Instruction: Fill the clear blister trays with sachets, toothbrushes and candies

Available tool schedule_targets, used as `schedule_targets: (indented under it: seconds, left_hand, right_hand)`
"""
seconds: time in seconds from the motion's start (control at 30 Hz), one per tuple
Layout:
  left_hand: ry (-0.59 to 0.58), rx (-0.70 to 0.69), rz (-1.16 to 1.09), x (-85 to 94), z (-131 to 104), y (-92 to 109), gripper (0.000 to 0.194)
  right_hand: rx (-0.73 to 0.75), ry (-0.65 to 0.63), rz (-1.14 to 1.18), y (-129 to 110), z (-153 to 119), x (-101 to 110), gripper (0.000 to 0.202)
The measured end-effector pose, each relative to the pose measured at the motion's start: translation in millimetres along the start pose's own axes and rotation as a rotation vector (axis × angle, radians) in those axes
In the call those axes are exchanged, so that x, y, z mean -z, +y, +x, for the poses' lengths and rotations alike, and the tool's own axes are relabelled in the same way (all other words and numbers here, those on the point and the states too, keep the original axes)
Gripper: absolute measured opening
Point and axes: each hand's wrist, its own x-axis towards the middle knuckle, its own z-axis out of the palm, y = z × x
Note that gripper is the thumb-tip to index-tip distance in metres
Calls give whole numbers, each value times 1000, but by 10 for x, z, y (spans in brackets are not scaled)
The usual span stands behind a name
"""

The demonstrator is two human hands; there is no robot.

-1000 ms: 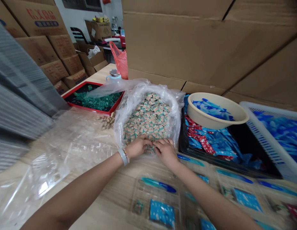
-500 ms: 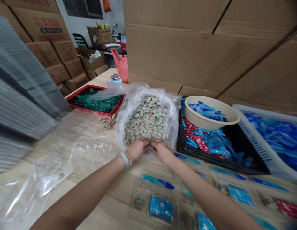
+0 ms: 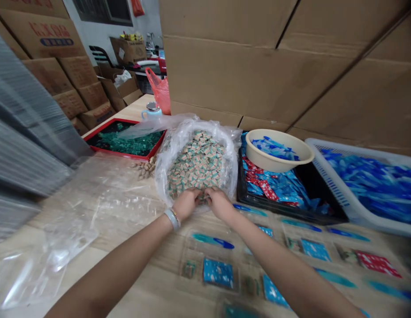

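Note:
A clear plastic bag point(image 3: 161, 174) stands with its mouth wide, full of small tan-and-green packets point(image 3: 199, 159). At its near edge my left hand point(image 3: 186, 203), with a pale band on the wrist, has its fingers curled down among the packets. My right hand point(image 3: 220, 204) is close beside it, thumb and fingers drawn together. Whatever the fingertips pinch is hidden or too small to make out. Nearer to me, clear plastic trays point(image 3: 237, 265) lie in rows, holding blue-and-teal toothbrush-like pieces point(image 3: 213, 241), blue sachets point(image 3: 218, 272) and small packets.
To the left are a red-rimmed tray point(image 3: 117, 154) of green pieces, brown nut-like pieces point(image 3: 145, 169) and clear film point(image 3: 102, 190). On the right, a cream basin point(image 3: 280, 165) rests over a black tray point(image 3: 291, 213) of sachets, beside a white basket point(image 3: 351, 207). Cardboard boxes point(image 3: 258, 79) stand behind.
The view has swung slightly to the right, so the surroundings sit further left. Both hands stay at the bag's near edge, fingers still curled among the packets.

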Motion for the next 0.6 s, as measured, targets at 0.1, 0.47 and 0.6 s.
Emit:
schedule_targets:
  seconds: [0.1,0.47,0.6]
  left_hand:
    - [-75,-53,42,30,17,26,19]
    - [224,561,-611,211,145,23,11]
    - [258,750,-1101,274,72,183,12]
  right_hand:
    - [7,-67,-5,15,14,57,19]
    - [-223,203,668,260,-376,611,7]
    - [-325,305,1200,679,-1204,1013,15]
